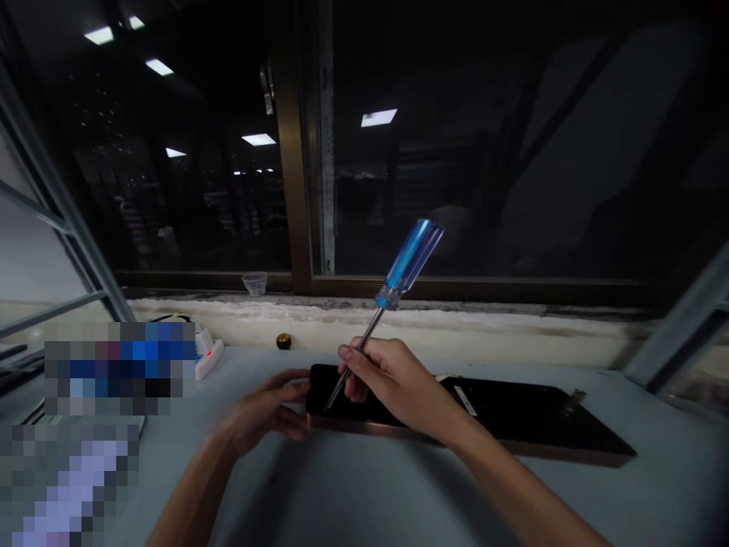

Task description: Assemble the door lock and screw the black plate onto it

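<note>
A long, flat black case [512,414] with a copper-brown side lies on the pale blue table. My right hand [392,380] pinches the metal shaft of a screwdriver [411,258] low down, its clear blue handle sticking up and leaning right. The screwdriver's tip meets the black top near the left end of the case; any screw there is too small to see. Around that left end, my left hand [265,414] has its fingers bent against the edge. A white label [465,400] and a small brass-coloured piece [574,401] show on the case's right part.
Behind the table [353,486], a small clear plastic cup [255,283] stands on the window ledge. A round brass-coloured knob [283,341] and a white power strip [209,357] sit at the back. Metal frames [683,334] rise at both sides; the left-hand items are pixelated.
</note>
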`<action>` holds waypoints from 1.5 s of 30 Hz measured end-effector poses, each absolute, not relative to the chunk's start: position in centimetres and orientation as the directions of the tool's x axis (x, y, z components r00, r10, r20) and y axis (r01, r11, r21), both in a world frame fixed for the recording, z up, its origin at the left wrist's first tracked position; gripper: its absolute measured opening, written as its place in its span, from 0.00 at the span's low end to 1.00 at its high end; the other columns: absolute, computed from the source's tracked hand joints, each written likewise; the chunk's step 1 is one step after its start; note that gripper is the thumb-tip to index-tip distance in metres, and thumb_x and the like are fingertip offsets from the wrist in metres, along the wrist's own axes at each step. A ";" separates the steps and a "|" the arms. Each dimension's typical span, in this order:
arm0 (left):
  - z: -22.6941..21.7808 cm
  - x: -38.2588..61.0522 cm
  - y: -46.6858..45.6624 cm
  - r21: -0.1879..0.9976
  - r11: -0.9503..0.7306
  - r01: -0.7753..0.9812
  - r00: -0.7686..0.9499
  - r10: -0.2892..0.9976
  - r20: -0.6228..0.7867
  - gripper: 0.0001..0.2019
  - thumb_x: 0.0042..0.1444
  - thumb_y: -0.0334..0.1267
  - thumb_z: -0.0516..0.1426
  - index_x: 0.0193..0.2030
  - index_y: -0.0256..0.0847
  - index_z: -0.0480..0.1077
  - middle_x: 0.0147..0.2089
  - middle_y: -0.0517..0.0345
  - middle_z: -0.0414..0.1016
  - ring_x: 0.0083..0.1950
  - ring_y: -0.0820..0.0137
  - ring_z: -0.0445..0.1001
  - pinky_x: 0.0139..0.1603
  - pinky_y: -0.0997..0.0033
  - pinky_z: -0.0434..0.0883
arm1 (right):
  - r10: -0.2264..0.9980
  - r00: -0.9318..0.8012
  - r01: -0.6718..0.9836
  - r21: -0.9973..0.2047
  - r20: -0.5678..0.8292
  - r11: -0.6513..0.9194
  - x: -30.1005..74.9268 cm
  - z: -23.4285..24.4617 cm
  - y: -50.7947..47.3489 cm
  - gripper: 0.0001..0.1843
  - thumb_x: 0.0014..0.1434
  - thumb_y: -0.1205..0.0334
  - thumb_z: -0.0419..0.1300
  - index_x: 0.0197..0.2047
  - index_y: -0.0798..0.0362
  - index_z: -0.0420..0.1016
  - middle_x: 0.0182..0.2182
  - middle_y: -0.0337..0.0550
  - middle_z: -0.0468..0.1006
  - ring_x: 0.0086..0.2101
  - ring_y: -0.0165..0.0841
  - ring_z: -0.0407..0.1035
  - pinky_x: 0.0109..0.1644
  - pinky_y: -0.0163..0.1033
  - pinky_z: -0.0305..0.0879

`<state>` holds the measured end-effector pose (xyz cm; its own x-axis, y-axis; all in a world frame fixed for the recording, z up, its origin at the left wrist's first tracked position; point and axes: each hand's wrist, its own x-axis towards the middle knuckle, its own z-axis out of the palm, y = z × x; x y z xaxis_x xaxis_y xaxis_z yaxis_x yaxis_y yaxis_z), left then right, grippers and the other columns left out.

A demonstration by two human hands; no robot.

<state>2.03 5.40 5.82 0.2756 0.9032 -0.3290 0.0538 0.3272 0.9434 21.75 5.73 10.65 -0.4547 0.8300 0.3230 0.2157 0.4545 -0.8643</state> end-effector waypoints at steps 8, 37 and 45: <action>5.7 3.4 5.5 0.954 0.296 -0.048 0.144 0.947 -0.286 0.26 0.42 0.33 0.57 0.50 0.35 0.58 0.25 0.60 0.71 0.23 0.72 0.69 0.27 0.71 0.69 | 0.813 -0.446 0.280 -0.804 0.374 0.524 20.4 10.4 6.5 0.21 0.59 0.50 0.45 0.24 0.54 0.66 0.17 0.38 0.70 0.20 0.27 0.66 0.24 0.32 0.60; 4.4 2.9 6.0 0.964 0.255 -0.071 0.208 0.949 -0.236 0.24 0.42 0.32 0.57 0.49 0.34 0.59 0.24 0.60 0.70 0.22 0.73 0.68 0.26 0.71 0.68 | 0.771 -0.600 0.037 -0.955 0.215 0.295 18.0 9.9 7.8 0.03 0.55 0.62 0.50 0.33 0.52 0.58 0.25 0.34 0.68 0.15 0.22 0.60 0.16 0.29 0.55; 4.5 2.8 5.7 0.960 0.272 -0.068 0.211 0.944 -0.252 0.19 0.42 0.31 0.57 0.44 0.37 0.61 0.24 0.61 0.70 0.22 0.74 0.68 0.26 0.72 0.68 | 0.777 -0.539 0.312 -0.780 0.325 0.542 18.5 10.3 7.3 0.09 0.51 0.59 0.55 0.24 0.54 0.63 0.17 0.34 0.65 0.20 0.27 0.62 0.23 0.32 0.57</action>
<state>2.83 5.70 4.46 0.2110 0.9443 -0.2524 -0.0684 0.2718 0.9599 18.47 7.32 10.34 -0.5387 0.7773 0.3250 0.3115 0.5422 -0.7804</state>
